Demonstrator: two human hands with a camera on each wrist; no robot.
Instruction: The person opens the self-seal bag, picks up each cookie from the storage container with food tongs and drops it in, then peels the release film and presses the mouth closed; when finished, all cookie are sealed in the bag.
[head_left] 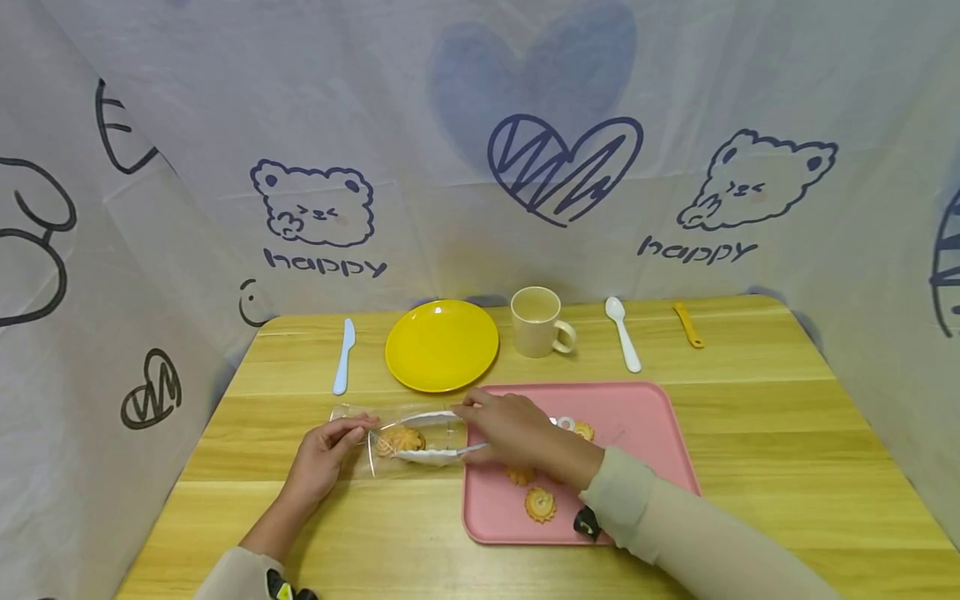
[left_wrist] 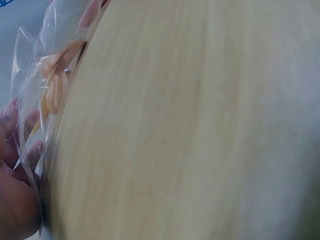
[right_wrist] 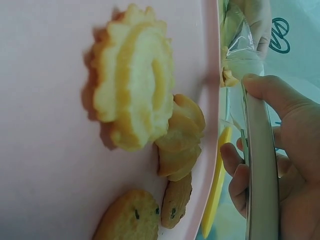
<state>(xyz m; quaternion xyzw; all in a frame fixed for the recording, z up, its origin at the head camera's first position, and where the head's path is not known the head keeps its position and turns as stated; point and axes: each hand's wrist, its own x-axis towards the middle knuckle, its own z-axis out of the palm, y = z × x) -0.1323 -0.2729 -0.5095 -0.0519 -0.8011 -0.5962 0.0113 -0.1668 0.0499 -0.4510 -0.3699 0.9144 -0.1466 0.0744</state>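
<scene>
My left hand (head_left: 318,462) pinches the left end of a clear plastic bag (head_left: 438,432); this hand (left_wrist: 17,175) also shows at the edge of the left wrist view. Inside the bag lie golden cookies (head_left: 405,439). White tongs (head_left: 431,456) with scalloped edges reach into the bag from the right, their two arms apart. My right hand (head_left: 513,429) grips the tongs above the left part of a pink tray (head_left: 645,433). In the right wrist view, the thumb and fingers of the hand (right_wrist: 295,150) lie about the pale tongs (right_wrist: 262,165).
Several cookies (head_left: 540,504) lie on the tray, partly under my right forearm. Behind stand a yellow plate (head_left: 442,346) and a beige mug (head_left: 536,325). A pale blue knife (head_left: 344,358), a white spoon (head_left: 624,335) and a small yellow utensil (head_left: 687,325) lie along the back.
</scene>
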